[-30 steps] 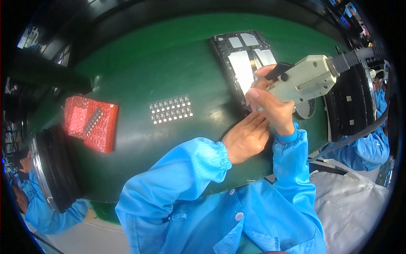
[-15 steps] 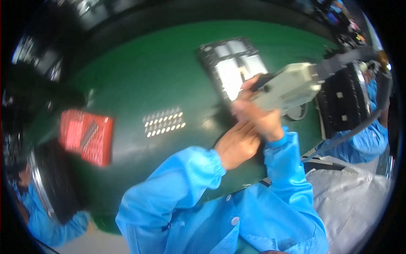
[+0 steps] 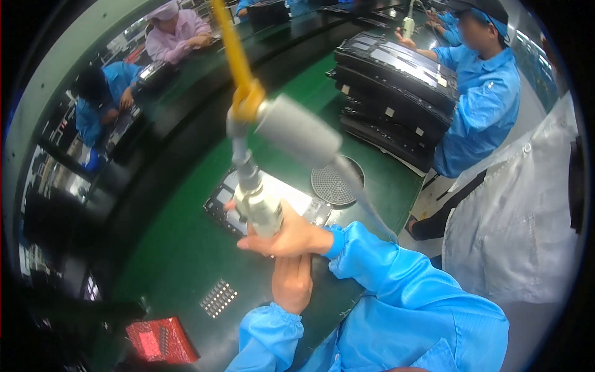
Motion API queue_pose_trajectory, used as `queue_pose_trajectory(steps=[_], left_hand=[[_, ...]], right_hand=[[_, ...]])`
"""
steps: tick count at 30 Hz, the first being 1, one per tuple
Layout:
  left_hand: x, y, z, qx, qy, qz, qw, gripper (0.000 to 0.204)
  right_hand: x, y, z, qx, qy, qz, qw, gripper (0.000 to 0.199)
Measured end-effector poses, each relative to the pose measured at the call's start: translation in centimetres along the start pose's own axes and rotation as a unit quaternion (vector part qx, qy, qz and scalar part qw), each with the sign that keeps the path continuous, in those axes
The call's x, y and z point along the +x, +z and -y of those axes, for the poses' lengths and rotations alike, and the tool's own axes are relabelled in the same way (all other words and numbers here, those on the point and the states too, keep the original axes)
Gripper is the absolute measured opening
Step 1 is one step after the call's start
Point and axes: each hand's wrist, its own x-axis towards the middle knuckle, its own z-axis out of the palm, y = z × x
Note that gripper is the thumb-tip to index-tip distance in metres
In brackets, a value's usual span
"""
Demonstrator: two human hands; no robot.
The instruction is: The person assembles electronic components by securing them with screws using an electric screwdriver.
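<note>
My right hand point(image 3: 291, 239) clamps the driver point(image 3: 257, 208) upright over the panel point(image 3: 273, 198) mid-frame; left hand point(image 3: 292, 282) rests empty below, steadying.

Green table point(image 3: 186, 248), red box point(image 3: 162, 340), blue sleeves point(image 3: 396, 291), yellow cable point(image 3: 230, 40).
</note>
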Motion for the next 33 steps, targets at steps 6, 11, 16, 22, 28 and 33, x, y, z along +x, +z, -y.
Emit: queue_pose_trajectory(steps=[6, 11, 16, 22, 28, 33], left_hand=[[2.4, 0.0, 4.2, 0.129, -0.024, -0.007, 0.991, 0.037], [6.5, -0.8, 12.9, 0.184, -0.074, -0.016, 0.98, 0.032], [6.9, -3.3, 22.0, 0.242, -0.162, -0.006, 0.957, 0.026], [7.5, -5.3, 20.4, 0.251, -0.169, -0.045, 0.952, 0.025], [22.8, -3.0, 4.9, 0.149, 0.131, 0.024, 0.98, 0.031], [30.5, 1.2, -5.9, 0.034, 0.307, 0.024, 0.951, 0.039]], right_hand=[[4.5, -6.9, 5.8, -0.001, -0.186, -0.166, 0.968, 0.024], [4.6, -10.4, 8.9, -0.037, -0.194, -0.209, 0.958, 0.018], [-0.4, -6.8, 4.2, 0.015, 0.024, -0.052, 0.998, 0.055], [-1.7, -3.4, -2.0, 0.091, 0.03, 0.273, 0.957, 0.041], [-4.3, -3.0, 0.2, 0.28, 0.154, 0.511, 0.798, 0.05], [-4.3, -3.6, 0.7, 0.286, 0.165, 0.594, 0.734, 0.053]])
